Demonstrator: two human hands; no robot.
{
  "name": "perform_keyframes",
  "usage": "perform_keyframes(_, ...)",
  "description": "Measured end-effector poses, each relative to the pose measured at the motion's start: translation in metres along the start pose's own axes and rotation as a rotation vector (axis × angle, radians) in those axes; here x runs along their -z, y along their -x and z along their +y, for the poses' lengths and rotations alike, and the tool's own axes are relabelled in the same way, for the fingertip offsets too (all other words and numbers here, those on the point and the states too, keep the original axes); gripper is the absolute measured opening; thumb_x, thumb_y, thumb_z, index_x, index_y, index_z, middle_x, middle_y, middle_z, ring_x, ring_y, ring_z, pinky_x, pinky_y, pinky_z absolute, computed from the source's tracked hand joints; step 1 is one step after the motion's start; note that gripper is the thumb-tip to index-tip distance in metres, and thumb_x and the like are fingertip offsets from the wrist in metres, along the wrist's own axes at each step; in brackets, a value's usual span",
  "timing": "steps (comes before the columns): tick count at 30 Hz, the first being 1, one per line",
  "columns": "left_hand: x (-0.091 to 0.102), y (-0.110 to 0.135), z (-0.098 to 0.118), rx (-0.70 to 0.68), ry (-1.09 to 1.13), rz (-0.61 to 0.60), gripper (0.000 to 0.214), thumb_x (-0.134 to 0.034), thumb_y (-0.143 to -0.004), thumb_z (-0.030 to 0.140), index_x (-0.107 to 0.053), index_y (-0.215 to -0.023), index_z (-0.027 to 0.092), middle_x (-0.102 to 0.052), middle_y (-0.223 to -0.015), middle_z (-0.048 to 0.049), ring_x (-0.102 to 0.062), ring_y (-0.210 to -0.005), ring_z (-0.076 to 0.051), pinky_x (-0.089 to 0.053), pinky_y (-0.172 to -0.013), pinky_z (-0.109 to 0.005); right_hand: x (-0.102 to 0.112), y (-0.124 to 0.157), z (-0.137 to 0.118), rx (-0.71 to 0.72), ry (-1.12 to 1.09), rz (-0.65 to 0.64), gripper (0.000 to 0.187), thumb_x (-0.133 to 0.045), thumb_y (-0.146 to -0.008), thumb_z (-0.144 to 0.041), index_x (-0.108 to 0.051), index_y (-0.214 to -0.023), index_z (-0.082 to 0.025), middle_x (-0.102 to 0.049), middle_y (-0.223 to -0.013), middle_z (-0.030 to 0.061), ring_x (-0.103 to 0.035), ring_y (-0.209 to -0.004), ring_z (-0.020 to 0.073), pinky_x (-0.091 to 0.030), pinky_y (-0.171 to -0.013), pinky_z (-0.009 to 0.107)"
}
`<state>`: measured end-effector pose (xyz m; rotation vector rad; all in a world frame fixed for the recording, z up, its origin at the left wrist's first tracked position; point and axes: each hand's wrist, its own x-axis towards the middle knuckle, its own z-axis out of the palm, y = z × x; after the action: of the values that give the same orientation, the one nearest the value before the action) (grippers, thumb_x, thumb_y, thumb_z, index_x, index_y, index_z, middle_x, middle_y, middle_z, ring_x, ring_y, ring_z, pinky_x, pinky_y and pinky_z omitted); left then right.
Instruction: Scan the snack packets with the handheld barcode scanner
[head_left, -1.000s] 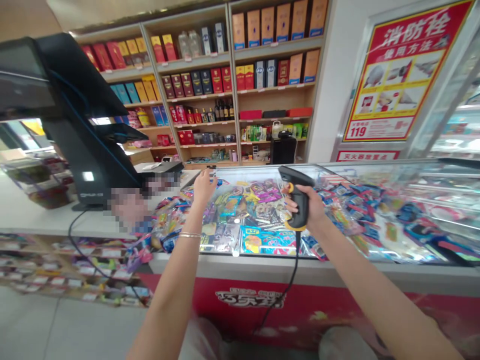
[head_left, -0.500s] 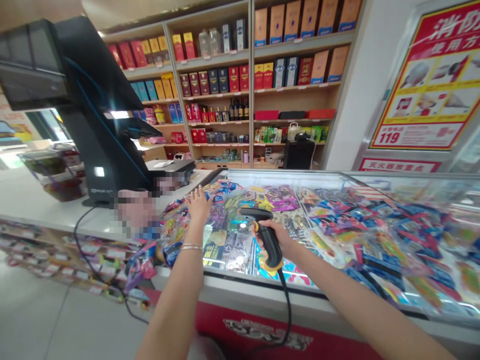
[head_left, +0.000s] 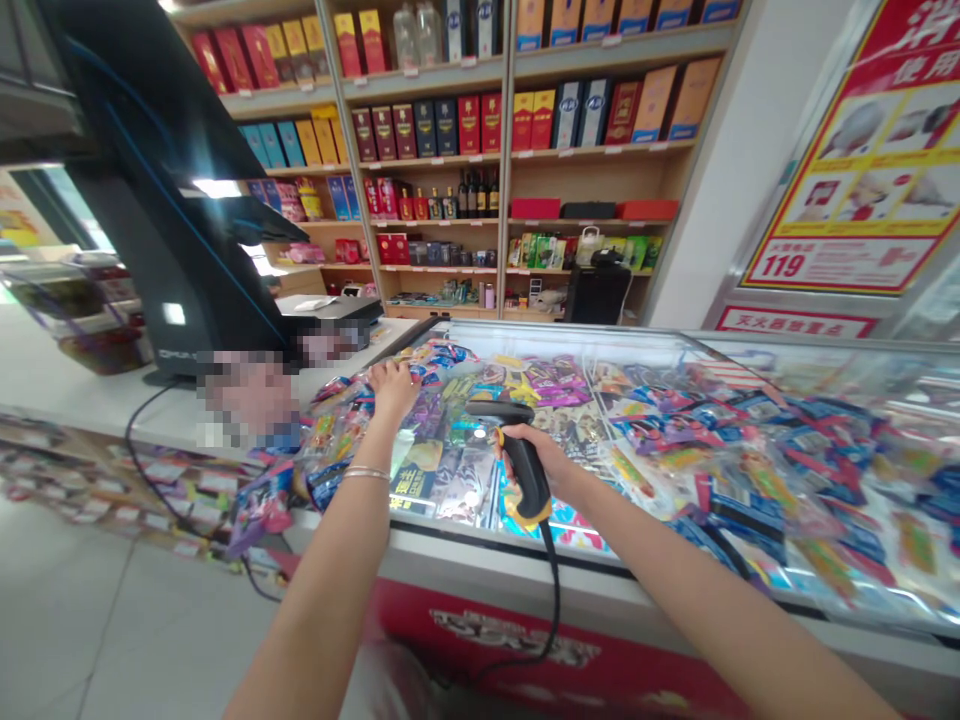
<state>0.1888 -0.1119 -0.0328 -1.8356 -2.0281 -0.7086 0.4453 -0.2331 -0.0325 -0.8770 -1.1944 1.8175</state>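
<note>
My right hand is closed round the grip of a black and yellow barcode scanner, whose cable hangs down over the freezer's front. The scanner's head points left, just above the glass lid of a chest freezer full of colourful packets. My left hand reaches forward with a bracelet on the wrist. Its fingers curl down onto colourful snack packets heaped at the freezer's left corner; what they grip is hidden.
A black point-of-sale terminal stands on the white counter at left, its cable trailing down. Shelves of boxed goods and bottles fill the back wall. A red and yellow poster hangs at right.
My right hand lowered the scanner from upright in the air to just above the glass, moving left. My left hand came down onto the packets. The view shifted downward.
</note>
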Motion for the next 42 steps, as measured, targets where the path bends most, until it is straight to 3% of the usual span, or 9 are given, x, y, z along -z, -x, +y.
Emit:
perform_keyframes(3, 0.003, 0.001, 0.012, -0.236, 0.201, 0.006, 0.039, -0.049, -0.087, 0.032, -0.056, -0.123, 0.017, -0.054, -0.120, -0.0159, -0.044, -0.119, -0.033, -0.033, -0.104, -0.050, 0.003, 0.000, -0.006, 0.048, 0.018, 0.093, 0.020, -0.058, -0.074, -0.034, -0.061, -0.066, -0.016, -0.058, -0.046, 0.0030, -0.050, -0.040, 0.0125, -0.042, -0.041, 0.024)
perform_keyframes(6, 0.003, 0.007, 0.027, -0.501, 0.410, -0.063, 0.044, -0.050, -0.085, 0.022, -0.051, -0.129, 0.023, -0.052, -0.121, -0.0099, -0.051, -0.115, -0.024, -0.039, -0.103, -0.040, 0.006, -0.001, -0.012, 0.045, 0.014, 0.209, 0.019, -0.055, -0.077, -0.032, -0.061, -0.065, -0.017, -0.057, -0.044, 0.0031, -0.049, -0.038, 0.0133, -0.041, -0.038, 0.024)
perform_keyframes(9, 0.002, 0.013, 0.036, -0.602, 0.488, -0.150, 0.055, -0.047, -0.080, 0.010, -0.049, -0.132, 0.025, -0.049, -0.123, -0.0082, -0.054, -0.113, -0.021, -0.043, -0.100, -0.034, 0.008, -0.003, -0.014, 0.078, -0.008, 0.264, 0.021, -0.055, -0.076, -0.030, -0.060, -0.061, -0.017, -0.056, -0.042, 0.0034, -0.049, -0.036, 0.0128, -0.041, -0.037, 0.023)
perform_keyframes(18, 0.000, 0.009, 0.036, -0.607, 0.568, -0.106, 0.068, -0.042, -0.068, -0.001, -0.052, -0.132, 0.020, -0.049, -0.123, -0.0091, -0.049, -0.119, -0.020, -0.037, -0.107, -0.035, 0.011, -0.009, -0.008, 0.189, 0.025, 0.252, 0.019, -0.060, -0.071, -0.031, -0.062, -0.060, -0.015, -0.064, -0.056, 0.0036, -0.052, -0.037, 0.0107, -0.042, -0.034, 0.021)
perform_keyframes(37, -0.009, 0.006, 0.031, -0.675, 0.588, -0.060, 0.066, -0.042, -0.069, -0.002, -0.053, -0.130, 0.021, -0.048, -0.120, -0.0090, -0.049, -0.117, -0.021, -0.039, -0.105, -0.037, 0.012, -0.008, -0.009, 0.122, 0.044, 0.230, 0.027, -0.054, -0.076, -0.029, -0.061, -0.054, -0.015, -0.056, -0.042, 0.0025, -0.049, -0.035, 0.0103, -0.040, -0.035, 0.019)
perform_keyframes(42, -0.009, 0.006, 0.032, -0.665, 0.569, -0.056, 0.065, -0.041, -0.070, -0.002, -0.053, -0.130, 0.020, -0.048, -0.121, -0.0096, -0.049, -0.117, -0.021, -0.040, -0.105, -0.038, 0.010, -0.008, -0.008, 0.135, 0.044, 0.235, 0.023, -0.055, -0.074, -0.027, -0.061, -0.056, -0.014, -0.061, -0.051, 0.0037, -0.051, -0.037, 0.0107, -0.041, -0.036, 0.021)
